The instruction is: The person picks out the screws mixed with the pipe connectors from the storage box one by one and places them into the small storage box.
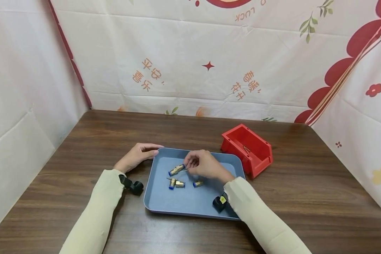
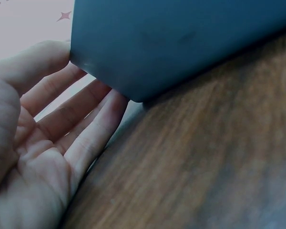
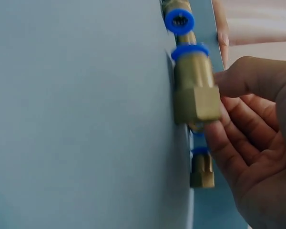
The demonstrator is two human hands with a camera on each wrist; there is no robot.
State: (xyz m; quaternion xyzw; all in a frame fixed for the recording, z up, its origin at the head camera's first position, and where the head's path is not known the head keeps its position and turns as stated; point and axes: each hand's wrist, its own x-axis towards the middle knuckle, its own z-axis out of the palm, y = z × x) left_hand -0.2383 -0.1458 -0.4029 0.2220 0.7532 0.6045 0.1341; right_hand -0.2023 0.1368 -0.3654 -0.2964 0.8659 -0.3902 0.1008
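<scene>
A shallow blue-grey tray (image 1: 174,208) lies on the table. My left hand (image 1: 138,156) holds its far left corner, the thumb at the rim and the fingers (image 2: 93,131) along the outer side. Bent over the tray is my right hand (image 1: 204,164), thumb and forefinger beside a thin metal piece (image 1: 183,170). A brass fitting (image 3: 198,88) with a blue collar hides the fingertips in the right wrist view, so I cannot tell whether they pinch that piece. Left of this hand is a longer brass fitting (image 1: 176,170); shorter fittings (image 1: 180,184) lie nearer me.
A red open-fronted bin (image 1: 263,163) stands against the tray's right far side, with a few thin brass-coloured pieces (image 1: 246,150) inside. The brown wood-grain table (image 1: 120,127) reaches back to a printed white cloth (image 1: 184,46), which also hangs at both sides.
</scene>
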